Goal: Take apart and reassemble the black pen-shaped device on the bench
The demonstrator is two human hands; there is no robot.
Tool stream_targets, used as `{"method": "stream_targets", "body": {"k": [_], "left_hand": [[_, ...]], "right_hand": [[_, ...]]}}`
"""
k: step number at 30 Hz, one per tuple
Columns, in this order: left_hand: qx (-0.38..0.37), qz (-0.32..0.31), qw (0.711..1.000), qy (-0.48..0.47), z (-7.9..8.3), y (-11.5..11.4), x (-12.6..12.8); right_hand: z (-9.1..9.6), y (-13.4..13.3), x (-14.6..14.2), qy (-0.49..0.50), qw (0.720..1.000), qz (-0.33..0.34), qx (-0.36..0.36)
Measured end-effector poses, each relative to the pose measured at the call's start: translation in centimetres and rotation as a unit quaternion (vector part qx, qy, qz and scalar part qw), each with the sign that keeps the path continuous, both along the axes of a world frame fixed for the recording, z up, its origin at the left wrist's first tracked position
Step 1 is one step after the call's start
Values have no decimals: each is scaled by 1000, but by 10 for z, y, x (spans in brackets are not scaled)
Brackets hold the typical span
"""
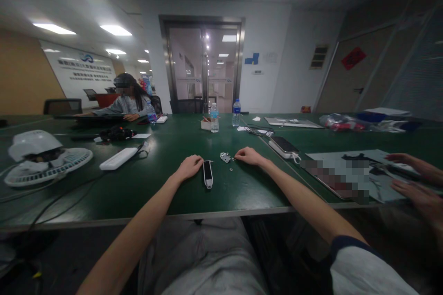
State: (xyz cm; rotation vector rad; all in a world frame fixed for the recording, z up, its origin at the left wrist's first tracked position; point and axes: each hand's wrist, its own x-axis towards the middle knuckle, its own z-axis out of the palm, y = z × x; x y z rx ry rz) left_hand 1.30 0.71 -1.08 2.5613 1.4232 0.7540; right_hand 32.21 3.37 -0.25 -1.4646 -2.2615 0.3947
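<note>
A narrow white device with a black face [207,173] lies lengthwise on the green table. My left hand [190,167] is at its upper left side, fingers curled together against its edge. A thin bit sticks out to the right of the device's top end. My right hand [250,156] rests on the table with thumb and fingers in a pinch. At its fingertips is something small and shiny, too small to name. Just left of them lies a small silvery metal plate with holes [225,157]. A tiny light-coloured ring-like piece [231,169] lies below the plate.
Bottles [236,113] and a small box [206,124] stand ahead. A phone on a white case [284,145] lies to the right, near another person's hands [415,179] over a pale mat. A white power strip-like block [118,158] and a white helmet-like object [34,146] are left.
</note>
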Motion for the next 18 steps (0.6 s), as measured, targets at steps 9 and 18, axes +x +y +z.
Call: {"method": "stream_targets", "body": {"k": [9, 18], "left_hand": [[7, -4, 1000, -5, 0, -1, 1], [16, -5, 1000, -11, 0, -3, 0]], "right_hand": [[5, -2, -6, -98, 991, 59, 75], [5, -9, -25, -161, 979, 10, 126]]}}
